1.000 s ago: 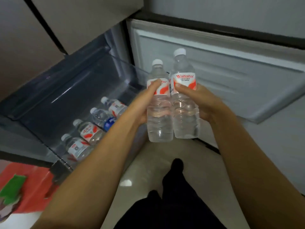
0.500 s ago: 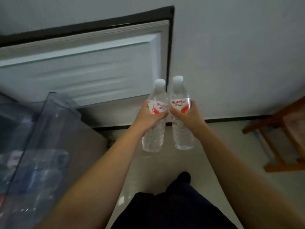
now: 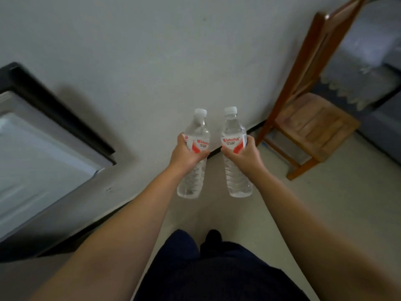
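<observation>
I hold two clear water bottles with white caps and red-and-white labels upright in front of me, above the floor. My left hand [image 3: 184,154] grips the left bottle [image 3: 192,183] around its label. My right hand [image 3: 247,154] grips the right bottle [image 3: 237,181] the same way. A small gap separates the two bottles. Both look full.
An open fridge door [image 3: 43,153] with its white inner liner stands at the left against the grey wall [image 3: 152,51]. A wooden chair [image 3: 308,118] stands at the right, with a bed [image 3: 368,57] behind it. Pale floor [image 3: 325,203] lies ahead; my dark trousers [image 3: 217,268] are below.
My view has turned right, away from the fridge drawer with its bottles; the chair and bed have come into view. The two bottles have moved slightly apart in my hands.
</observation>
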`<action>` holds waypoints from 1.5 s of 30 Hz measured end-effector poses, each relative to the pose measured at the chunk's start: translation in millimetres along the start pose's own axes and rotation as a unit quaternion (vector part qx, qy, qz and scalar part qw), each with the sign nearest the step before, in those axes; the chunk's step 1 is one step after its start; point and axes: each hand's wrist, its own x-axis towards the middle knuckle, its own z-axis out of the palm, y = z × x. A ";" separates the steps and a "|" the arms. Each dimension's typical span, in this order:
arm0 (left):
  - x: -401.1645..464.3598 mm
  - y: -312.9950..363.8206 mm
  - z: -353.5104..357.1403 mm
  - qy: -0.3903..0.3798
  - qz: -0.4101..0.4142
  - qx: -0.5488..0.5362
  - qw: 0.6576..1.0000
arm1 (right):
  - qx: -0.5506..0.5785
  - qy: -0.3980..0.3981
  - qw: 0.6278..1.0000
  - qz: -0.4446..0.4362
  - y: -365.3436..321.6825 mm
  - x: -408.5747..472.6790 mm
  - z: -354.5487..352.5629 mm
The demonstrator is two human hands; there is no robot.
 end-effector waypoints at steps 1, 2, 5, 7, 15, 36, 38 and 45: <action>8.0 6.8 10.3 -0.014 0.008 0.004 1.000 | 0.008 0.016 1.000 0.007 4.2 4.3 -8.7; 13.7 11.5 17.9 -0.025 0.015 0.005 1.000 | 0.014 0.024 1.000 0.012 7.4 6.9 -14.6; 34.4 33.0 49.4 -0.069 0.038 0.016 0.997 | 0.041 0.067 0.996 0.033 18.8 19.7 -40.9; 45.8 49.9 68.9 -0.100 0.055 0.028 0.993 | 0.052 0.092 0.993 0.046 24.9 28.6 -57.9; 128.2 123.2 144.5 -0.232 0.125 0.092 0.960 | 0.089 0.220 0.967 0.092 35.2 91.9 -121.1; 141.3 265.7 444.1 -0.485 0.212 0.206 0.823 | 0.227 0.469 0.834 0.181 143.9 107.4 -343.3; 133.2 280.2 480.6 -0.488 0.230 0.217 0.813 | 0.226 0.480 0.828 0.183 157.2 104.6 -377.0; 71.0 338.8 635.7 -0.511 0.238 0.234 0.792 | 0.202 0.528 0.793 0.227 224.6 77.8 -518.8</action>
